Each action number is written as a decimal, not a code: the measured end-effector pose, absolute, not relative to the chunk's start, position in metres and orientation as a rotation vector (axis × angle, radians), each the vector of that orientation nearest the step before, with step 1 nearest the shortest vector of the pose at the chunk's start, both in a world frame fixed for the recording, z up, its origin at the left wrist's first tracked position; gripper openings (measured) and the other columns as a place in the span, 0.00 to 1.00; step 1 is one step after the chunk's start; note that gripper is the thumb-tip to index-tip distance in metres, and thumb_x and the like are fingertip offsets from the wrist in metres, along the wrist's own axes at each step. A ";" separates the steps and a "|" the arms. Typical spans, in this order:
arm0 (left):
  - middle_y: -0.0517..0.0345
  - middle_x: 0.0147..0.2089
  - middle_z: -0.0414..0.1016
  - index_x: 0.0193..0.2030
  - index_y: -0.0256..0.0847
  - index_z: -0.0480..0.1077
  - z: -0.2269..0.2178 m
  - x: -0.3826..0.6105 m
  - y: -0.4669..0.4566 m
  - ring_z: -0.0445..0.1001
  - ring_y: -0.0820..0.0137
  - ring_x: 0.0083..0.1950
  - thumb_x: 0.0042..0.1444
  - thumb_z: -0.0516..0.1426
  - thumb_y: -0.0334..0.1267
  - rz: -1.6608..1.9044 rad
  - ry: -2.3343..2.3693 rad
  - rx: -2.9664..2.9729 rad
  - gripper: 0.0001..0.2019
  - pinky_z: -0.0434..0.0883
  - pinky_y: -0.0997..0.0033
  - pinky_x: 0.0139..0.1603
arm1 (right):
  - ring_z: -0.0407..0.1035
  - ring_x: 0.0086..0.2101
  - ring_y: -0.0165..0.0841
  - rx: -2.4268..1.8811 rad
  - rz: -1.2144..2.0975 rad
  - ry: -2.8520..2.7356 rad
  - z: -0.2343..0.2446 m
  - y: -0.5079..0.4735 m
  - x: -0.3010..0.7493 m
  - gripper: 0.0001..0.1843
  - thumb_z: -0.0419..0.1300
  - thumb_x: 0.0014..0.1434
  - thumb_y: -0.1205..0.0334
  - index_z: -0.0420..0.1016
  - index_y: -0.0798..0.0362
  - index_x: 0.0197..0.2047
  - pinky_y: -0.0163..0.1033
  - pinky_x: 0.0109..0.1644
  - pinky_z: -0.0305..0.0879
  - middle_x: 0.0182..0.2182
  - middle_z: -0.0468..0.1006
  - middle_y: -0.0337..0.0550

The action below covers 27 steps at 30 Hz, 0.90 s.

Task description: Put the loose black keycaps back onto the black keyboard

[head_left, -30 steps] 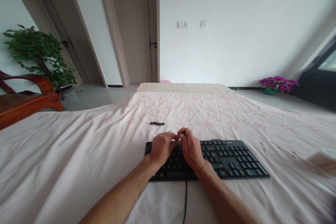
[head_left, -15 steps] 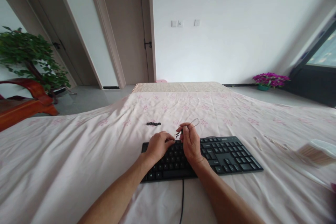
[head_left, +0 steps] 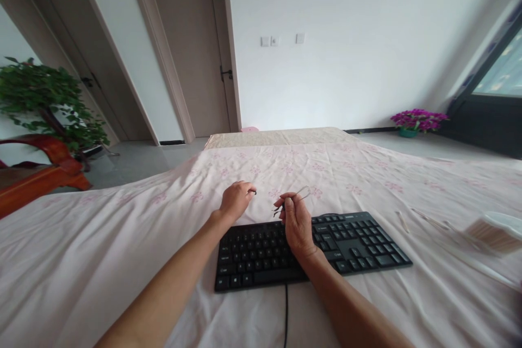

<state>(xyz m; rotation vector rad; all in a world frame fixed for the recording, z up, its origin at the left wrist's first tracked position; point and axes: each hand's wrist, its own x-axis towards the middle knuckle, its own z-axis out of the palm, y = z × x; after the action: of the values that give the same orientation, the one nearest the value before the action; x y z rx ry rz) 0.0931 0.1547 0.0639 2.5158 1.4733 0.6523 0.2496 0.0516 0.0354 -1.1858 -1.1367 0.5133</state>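
A black keyboard (head_left: 359,244) lies on a pale pink flowered cloth (head_left: 101,250), its cable running toward me. My right hand (head_left: 297,223) hovers over the keyboard's upper middle, fingers pinched on a thin wire keycap puller (head_left: 299,194) that sticks up and away. My left hand (head_left: 235,201) has reached beyond the keyboard's far left edge, fingers curled over the row of small black keycaps (head_left: 253,192) lying on the cloth; only the row's right end shows.
A few thin sticks (head_left: 402,221) and a white container of sticks (head_left: 495,234) lie at the right. A red wooden chair (head_left: 36,174) and green plant (head_left: 44,98) stand at the left, purple flowers (head_left: 418,119) at the far right wall.
My left hand left the keyboard and moved forward to the keycaps on the cloth. My right hand lifted slightly with the wire puller. The camera turned a little.
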 end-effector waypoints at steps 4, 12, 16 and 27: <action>0.55 0.45 0.79 0.40 0.45 0.78 0.057 0.099 0.171 0.73 0.65 0.49 0.57 0.55 0.34 0.490 1.490 2.607 0.10 0.66 0.69 0.51 | 0.62 0.25 0.28 -1.173 0.508 -1.135 0.036 0.051 0.250 0.14 0.46 0.67 0.52 0.66 0.51 0.44 0.34 0.31 0.65 0.33 0.75 0.40; 0.54 0.44 0.80 0.40 0.44 0.78 0.040 0.100 0.182 0.74 0.65 0.48 0.56 0.57 0.34 0.397 1.482 2.628 0.08 0.65 0.66 0.54 | 0.63 0.24 0.27 -1.176 0.510 -1.145 0.036 0.051 0.250 0.14 0.46 0.68 0.52 0.66 0.51 0.44 0.35 0.32 0.65 0.33 0.76 0.40; 0.53 0.46 0.79 0.44 0.45 0.77 0.038 0.099 0.182 0.75 0.63 0.49 0.55 0.58 0.33 0.414 1.465 2.647 0.11 0.65 0.65 0.55 | 0.63 0.24 0.27 -1.173 0.505 -1.138 0.038 0.050 0.250 0.14 0.46 0.68 0.52 0.66 0.51 0.43 0.35 0.32 0.65 0.32 0.76 0.40; 0.57 0.41 0.79 0.40 0.45 0.77 0.076 0.066 0.114 0.74 0.67 0.45 0.62 0.54 0.42 0.743 1.302 2.632 0.10 0.66 0.69 0.50 | 0.71 0.32 0.34 -1.398 0.348 -1.640 0.054 0.047 0.247 0.12 0.49 0.67 0.54 0.70 0.49 0.45 0.38 0.38 0.64 0.34 0.78 0.41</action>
<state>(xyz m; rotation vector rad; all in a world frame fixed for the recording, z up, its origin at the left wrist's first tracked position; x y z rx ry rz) 0.0660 0.1138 0.0761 2.6316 1.3022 0.7430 0.2467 0.0475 0.0539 -1.3982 -1.6399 0.3480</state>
